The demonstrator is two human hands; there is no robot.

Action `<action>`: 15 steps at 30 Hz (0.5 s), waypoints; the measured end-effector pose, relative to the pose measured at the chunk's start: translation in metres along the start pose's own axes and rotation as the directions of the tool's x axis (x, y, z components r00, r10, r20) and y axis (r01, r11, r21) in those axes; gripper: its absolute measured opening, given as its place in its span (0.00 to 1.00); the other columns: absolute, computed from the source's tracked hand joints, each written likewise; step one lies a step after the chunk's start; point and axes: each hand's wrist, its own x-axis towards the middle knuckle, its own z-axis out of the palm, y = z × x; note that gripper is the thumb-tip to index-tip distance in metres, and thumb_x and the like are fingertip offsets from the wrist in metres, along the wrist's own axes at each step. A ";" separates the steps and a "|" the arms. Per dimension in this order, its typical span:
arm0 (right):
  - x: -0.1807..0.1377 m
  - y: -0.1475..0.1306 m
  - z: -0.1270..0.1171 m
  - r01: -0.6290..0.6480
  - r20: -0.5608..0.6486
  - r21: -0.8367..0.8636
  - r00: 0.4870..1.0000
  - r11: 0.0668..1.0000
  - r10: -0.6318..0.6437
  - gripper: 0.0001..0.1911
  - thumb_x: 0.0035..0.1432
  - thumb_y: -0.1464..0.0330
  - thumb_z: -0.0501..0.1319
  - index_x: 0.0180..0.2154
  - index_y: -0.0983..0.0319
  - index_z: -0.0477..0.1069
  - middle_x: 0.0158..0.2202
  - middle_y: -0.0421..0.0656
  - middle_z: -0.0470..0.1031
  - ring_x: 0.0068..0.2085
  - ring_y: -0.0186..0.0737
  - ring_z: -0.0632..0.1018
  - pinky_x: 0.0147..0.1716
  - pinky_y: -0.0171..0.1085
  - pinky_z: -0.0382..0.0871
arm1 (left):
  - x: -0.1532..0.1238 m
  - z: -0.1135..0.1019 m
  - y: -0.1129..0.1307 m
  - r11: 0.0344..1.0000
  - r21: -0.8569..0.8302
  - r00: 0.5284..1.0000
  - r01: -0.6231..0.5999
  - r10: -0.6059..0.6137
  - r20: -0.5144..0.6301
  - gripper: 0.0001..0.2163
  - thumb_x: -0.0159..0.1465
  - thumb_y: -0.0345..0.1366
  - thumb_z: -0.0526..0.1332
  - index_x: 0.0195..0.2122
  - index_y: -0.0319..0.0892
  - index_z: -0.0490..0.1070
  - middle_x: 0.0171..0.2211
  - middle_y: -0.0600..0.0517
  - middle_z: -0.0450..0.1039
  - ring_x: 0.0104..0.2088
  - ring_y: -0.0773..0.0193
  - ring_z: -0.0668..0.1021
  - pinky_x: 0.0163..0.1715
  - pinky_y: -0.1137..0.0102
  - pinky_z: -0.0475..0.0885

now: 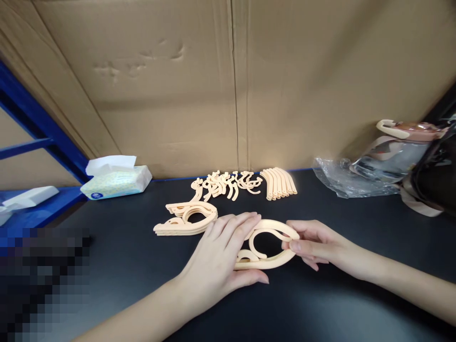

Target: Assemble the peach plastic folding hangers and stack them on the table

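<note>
A cream plastic folding clothes hanger (280, 260), folded into a loop with a curved hook inside, is between my hands just above or on the black tabletop. My left hand (223, 249) lies across its left end, fingers over the top and thumb along the lower edge, hiding that end. At the rounded right end, my right hand (313, 244) pinches the hanger between thumb and fingers. Left of my left hand, a stack of similar folded hangers (185, 232) lies flat. Behind are a pile of small curved hook pieces (223, 184) and a row of curved hanger arms (280, 183).
A tissue pack (117, 183) sits at the back left beside a blue metal frame (42, 126). Clear plastic wrap (342, 180) and a water bottle (399, 154) lie at the back right. A cardboard wall (171, 95) closes off the table's back edge.
</note>
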 end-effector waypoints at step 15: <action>-0.005 0.007 0.007 0.042 -0.068 -0.461 0.994 0.886 -0.083 0.20 0.65 0.57 0.53 0.25 0.61 0.56 0.21 0.34 0.55 0.23 0.30 0.58 0.23 0.32 0.50 | -0.002 0.002 0.001 0.997 0.070 0.999 0.032 -0.029 -0.041 0.28 0.59 0.45 0.64 0.58 0.43 0.56 0.46 0.45 0.66 0.43 0.54 0.70 0.43 0.60 0.67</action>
